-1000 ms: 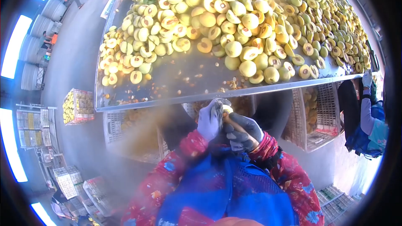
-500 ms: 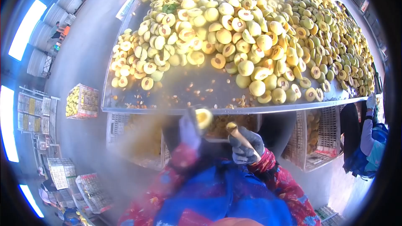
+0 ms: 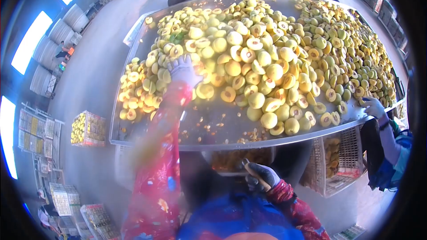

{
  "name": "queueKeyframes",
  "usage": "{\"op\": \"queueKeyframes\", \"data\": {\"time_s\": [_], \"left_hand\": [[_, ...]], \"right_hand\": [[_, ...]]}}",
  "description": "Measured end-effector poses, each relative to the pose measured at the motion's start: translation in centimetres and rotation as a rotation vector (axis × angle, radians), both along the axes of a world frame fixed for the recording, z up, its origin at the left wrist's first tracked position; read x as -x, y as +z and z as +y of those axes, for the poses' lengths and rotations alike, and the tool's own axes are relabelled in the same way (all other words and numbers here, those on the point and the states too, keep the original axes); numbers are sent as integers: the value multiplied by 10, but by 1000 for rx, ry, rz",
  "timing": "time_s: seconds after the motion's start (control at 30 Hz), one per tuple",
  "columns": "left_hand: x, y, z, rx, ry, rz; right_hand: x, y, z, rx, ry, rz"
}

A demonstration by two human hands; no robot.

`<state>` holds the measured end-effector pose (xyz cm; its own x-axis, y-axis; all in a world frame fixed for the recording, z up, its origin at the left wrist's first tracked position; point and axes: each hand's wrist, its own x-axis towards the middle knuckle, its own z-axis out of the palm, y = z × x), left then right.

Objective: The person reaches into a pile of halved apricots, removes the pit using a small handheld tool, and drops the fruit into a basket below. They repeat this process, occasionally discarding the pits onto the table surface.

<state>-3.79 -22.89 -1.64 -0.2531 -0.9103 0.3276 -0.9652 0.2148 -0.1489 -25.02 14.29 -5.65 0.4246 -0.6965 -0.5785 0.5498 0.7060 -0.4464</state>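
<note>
My left hand (image 3: 184, 72), in a pale glove, reaches onto the pile of halved yellow-green stone fruit (image 3: 233, 69). Its fingers are spread over the fruit, and nothing shows gripped in them. Below the near edge of the metal table (image 3: 213, 124), my right hand (image 3: 270, 176) wears a dark grey glove. It is closed round a wooden-handled tool (image 3: 255, 172), whose tip points up and left. Many halves lie cut side up with brown pits showing. Loose pits (image 3: 249, 136) are scattered on the bare metal near the front edge.
Beneath the table are a container of brownish pieces (image 3: 240, 159) and a white crate (image 3: 320, 164). A co-worker's gloved hand (image 3: 372, 106) rests at the right edge. Other people sit beyond the far edge. A crate of fruit (image 3: 88, 129) stands on the floor at left.
My left hand has moved from in front of the table up onto the pile; the fruit half it held is no longer in it. My right hand stays low with the tool. The view has tilted upward.
</note>
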Motion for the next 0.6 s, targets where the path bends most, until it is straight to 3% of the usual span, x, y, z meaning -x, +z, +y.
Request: {"op": "queueKeyframes", "data": {"time_s": [0.07,0.17,0.27,0.3,0.4,0.5,0.6], "left_hand": [[16,12,-15,-328,14,38],[23,22,-6,-282,-40,-16],[2,21,14,-674,-256,1032],[-2,13,29,-816,-318,1528],[-9,12,79,-1039,-402,1775],[-10,27,132,-1278,-486,2027],[1,52,171,-1076,-394,1691]], "right_hand": [[3,4,6,-26,-61,-12],[7,10,13,-100,-122,-39],[11,3,12,-123,-128,-38],[11,3,10,-125,-117,-16],[14,6,2,-118,-63,-54],[10,14,-5,65,-19,157],[9,20,-1,231,-10,347]]}}
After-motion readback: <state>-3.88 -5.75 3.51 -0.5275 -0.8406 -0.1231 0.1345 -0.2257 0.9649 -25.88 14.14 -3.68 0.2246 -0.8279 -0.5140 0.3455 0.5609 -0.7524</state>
